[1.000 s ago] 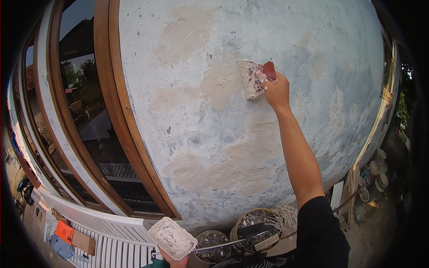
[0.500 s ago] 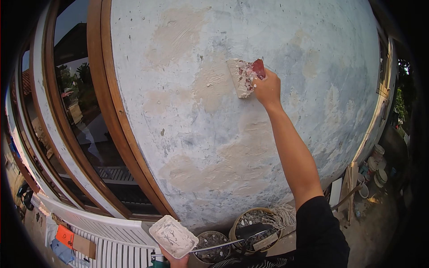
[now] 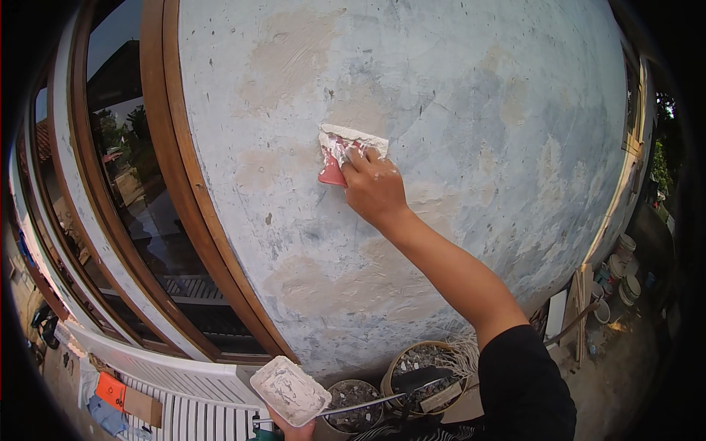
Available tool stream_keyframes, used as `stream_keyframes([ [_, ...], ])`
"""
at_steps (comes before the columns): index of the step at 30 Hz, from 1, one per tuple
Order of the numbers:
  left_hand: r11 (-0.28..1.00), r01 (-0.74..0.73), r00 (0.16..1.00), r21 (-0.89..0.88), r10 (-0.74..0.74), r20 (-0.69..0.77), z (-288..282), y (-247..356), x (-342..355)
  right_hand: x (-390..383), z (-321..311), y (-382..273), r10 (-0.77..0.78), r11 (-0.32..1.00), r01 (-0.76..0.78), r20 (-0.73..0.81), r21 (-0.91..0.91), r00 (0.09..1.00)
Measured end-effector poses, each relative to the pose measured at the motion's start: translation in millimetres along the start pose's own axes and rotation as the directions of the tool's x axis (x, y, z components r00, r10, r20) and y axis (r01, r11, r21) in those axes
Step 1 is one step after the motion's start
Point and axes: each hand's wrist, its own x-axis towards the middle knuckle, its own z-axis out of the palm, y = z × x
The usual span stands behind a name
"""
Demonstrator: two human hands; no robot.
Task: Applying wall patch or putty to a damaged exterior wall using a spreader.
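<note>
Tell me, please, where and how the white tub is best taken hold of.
Probably by the underside and outer walls of the white tub, from below, where the left hand is: its open top exposes pale paste, so a grip from above would likely get smeared.

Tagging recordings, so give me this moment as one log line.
right grip: red scraper at patched wall | left grip: white tray holding pale paste | lower left: white slatted bench

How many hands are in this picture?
2: the right hand gripping the scraper at the wall, and the left hand holding the tub, partly hidden behind it.
</note>
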Motion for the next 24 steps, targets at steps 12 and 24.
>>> stream_keyframes([
  [12, 0.996, -0.084, 0.996, 0.044, 0.083, 0.022, -19, 2, 11, -24, -51, -24, -0.085, 0.964, 0.022, 0.231, 0.263, 0.969],
  [24, 1.0, -0.001, 0.999, 0.013, 0.0, 0.041, -3, -8, 15, -9, -6, 3, 0.044, 0.999, -0.042, 0.117, -0.02, 0.992],
])
